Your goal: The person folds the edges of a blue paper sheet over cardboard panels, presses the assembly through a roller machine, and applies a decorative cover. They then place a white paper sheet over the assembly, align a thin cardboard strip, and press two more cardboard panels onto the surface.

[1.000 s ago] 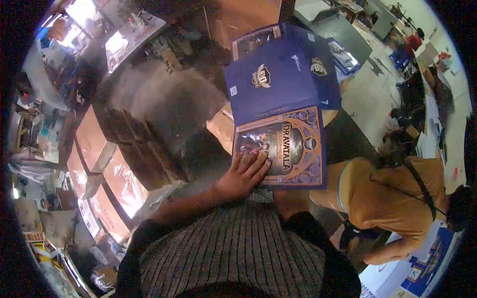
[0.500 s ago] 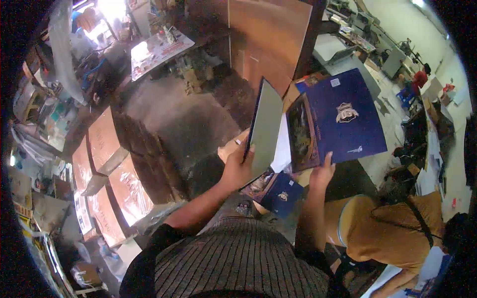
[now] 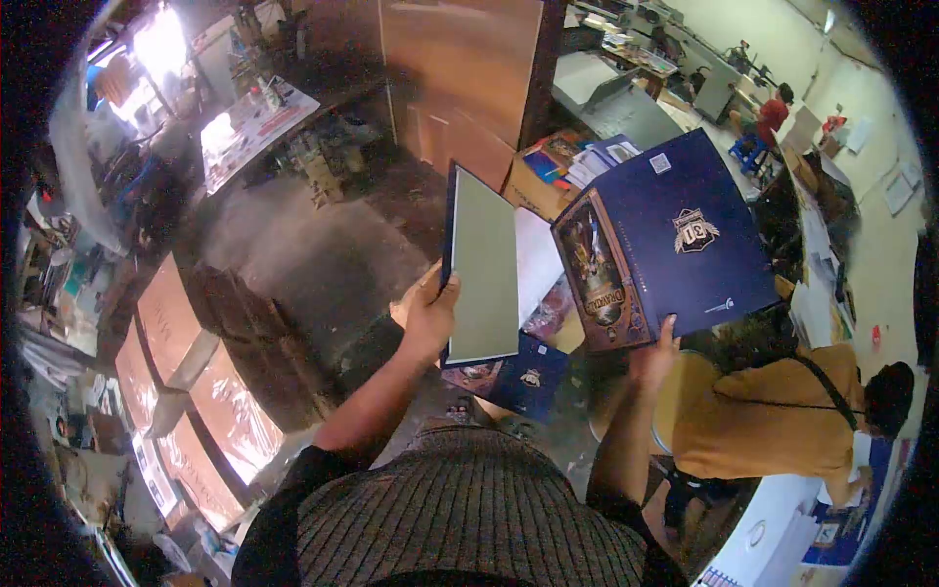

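My left hand (image 3: 428,311) is closed on the outer edge of a stiff board (image 3: 481,264) with a plain grey-green face and a dark border, held nearly upright. In my right hand (image 3: 657,360) is the lower edge of a navy printed cover (image 3: 675,235), its thumb on the front. This cover carries a gold-and-white emblem reading 31, a small code square and a picture strip along its left side. The two pieces are apart, with a white sheet (image 3: 536,256) visible between them. Below my hands lies another navy printed cover (image 3: 533,377), partly hidden by the board.
Wrapped brown cartons (image 3: 205,391) are stacked at left. A cardboard box (image 3: 533,186) with printed items stands ahead, near a wooden panel (image 3: 460,78). At right a person in a mustard top (image 3: 773,411) bends over papers. A table (image 3: 259,127) stands far left.
The board and the navy cover have moved farther apart, and the cover now faces me more fully. My view has shifted right, showing more of the box and the bending person.
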Tool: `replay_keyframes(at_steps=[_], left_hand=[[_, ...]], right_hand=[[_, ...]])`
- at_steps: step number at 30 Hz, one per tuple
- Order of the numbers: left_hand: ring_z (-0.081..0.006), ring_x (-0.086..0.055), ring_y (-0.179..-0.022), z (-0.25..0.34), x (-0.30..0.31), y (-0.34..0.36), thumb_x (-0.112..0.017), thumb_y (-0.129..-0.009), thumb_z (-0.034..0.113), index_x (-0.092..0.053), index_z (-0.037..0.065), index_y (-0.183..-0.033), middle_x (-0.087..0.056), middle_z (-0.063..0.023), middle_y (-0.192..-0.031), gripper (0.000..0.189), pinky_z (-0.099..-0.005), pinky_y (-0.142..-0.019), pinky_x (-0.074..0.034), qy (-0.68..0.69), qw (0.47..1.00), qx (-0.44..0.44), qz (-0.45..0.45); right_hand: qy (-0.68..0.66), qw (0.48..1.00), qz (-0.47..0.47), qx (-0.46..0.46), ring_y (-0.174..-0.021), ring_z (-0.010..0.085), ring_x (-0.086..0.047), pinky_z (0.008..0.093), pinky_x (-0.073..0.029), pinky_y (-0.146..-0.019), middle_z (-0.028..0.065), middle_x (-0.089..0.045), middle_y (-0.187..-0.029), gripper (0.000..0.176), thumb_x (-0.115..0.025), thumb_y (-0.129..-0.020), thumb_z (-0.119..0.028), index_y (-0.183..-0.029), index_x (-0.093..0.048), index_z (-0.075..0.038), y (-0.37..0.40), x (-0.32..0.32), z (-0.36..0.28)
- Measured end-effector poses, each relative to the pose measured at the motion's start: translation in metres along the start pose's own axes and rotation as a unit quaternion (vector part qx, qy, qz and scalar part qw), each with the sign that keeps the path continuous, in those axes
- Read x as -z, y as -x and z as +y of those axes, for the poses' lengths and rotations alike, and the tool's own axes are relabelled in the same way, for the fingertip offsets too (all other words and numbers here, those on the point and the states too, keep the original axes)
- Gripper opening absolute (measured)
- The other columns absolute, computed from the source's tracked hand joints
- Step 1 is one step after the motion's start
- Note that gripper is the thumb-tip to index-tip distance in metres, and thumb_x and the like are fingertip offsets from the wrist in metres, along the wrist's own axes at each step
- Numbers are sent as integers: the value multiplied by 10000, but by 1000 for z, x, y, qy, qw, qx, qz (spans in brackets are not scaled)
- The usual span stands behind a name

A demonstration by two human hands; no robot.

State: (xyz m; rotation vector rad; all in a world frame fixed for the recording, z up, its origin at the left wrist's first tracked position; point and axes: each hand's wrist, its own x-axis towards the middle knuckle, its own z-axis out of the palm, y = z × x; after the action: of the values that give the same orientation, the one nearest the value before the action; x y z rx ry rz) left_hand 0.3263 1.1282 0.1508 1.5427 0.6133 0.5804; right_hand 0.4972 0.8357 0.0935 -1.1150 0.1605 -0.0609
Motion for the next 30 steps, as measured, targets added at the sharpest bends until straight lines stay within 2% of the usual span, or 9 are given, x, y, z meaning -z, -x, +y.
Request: replay_keyframes(at_steps=[2, 13, 15, 19, 23, 25, 27, 29, 30], left_hand=[[-94, -574, -952, -11, 5, -10, -516, -1041, 217, -577, 15, -1292, -645, -6, -1052, 328, -246, -828, -455, 20, 999, 27, -13], [-100, -553, -864, -17, 36, -32, -549, -1018, 296, -655, 17, -1112, -648, -2, -918, 312, -277, -779, -449, -66, 996, 13, -54], [-100, -558, -866, -26, 40, -40, -549, -1019, 292, -654, 12, -1103, -653, -7, -927, 311, -276, -780, -451, -48, 996, 24, -75], [-93, -564, -843, -21, 35, -40, -540, -1025, 296, -648, 11, -1129, -658, -10, -933, 322, -265, -764, -460, -66, 995, 61, -30], [-98, -574, -834, -2, 12, -31, -534, -1029, 318, -637, 14, -1173, -655, -11, -925, 351, -270, -753, -469, 18, 997, 38, -63], [-115, -595, -854, -1, 1, -27, -515, -1036, 343, -633, 20, -1204, -661, -18, -939, 383, -284, -761, -484, 45, 994, 70, -76], [-128, -623, -891, -26, -1, -24, -483, -1044, 379, -608, 13, -1239, -671, -23, -976, 432, -287, -785, -505, 4, 997, 23, -74], [-137, -642, -922, -32, 1, -18, -458, -1049, 411, -572, 11, -1265, -676, -43, -1026, 469, -295, -814, -530, 423, 847, 313, -80], [-160, -656, -942, -84, 4, -30, -460, -1039, 449, -552, 4, -1258, -671, -72, -1051, 504, -320, -834, -548, 310, 927, 166, -129]], right_hand=[[24, 999, -3, -25, -1211, 305, -556, 476, -452, -1035, 145, -505, -1392, 574, -547, -1012, -360, -1447, -364, -33, -25, 24, -1], [-198, 972, -122, -11, -1158, 330, -600, 518, -503, -970, 160, -570, -1332, 577, -632, -955, -393, -1361, -461, -20, -47, 65, -60], [-58, 990, -44, 116, -1157, 333, -592, 497, -502, -978, 213, -547, -1338, 661, -658, -945, -374, -1379, -405, 56, -41, 56, -72], [117, 980, 130, 96, -1136, 317, -579, 456, -523, -923, 205, -545, -1292, 632, -604, -973, -381, -1363, -416, 80, 14, 11, -87], [589, 791, -112, -120, -1212, 362, -550, 435, -485, -982, 266, -560, -1316, 558, -557, -989, -357, -1313, -516, 96, 79, -57, -58], [375, 782, -286, 407, -1273, 404, -533, 429, -454, -1045, 243, -479, -1446, 579, -704, -846, -217, -1380, -542, -59, 77, -38, 44], [438, 752, -323, 371, -1406, 394, -394, 445, -389, -1113, 222, -376, -1537, 713, -663, -763, -63, -1449, -499, -166, 83, -26, 101], [426, 764, -360, 323, -1416, 402, -371, 457, -377, -1122, 209, -354, -1553, 736, -629, -754, -23, -1457, -488, -185, 103, -26, 121], [412, 770, -396, 283, -1427, 410, -347, 469, -366, -1131, 195, -332, -1568, 764, -596, -744, 17, -1466, -476, -204, 111, -23, 129]])
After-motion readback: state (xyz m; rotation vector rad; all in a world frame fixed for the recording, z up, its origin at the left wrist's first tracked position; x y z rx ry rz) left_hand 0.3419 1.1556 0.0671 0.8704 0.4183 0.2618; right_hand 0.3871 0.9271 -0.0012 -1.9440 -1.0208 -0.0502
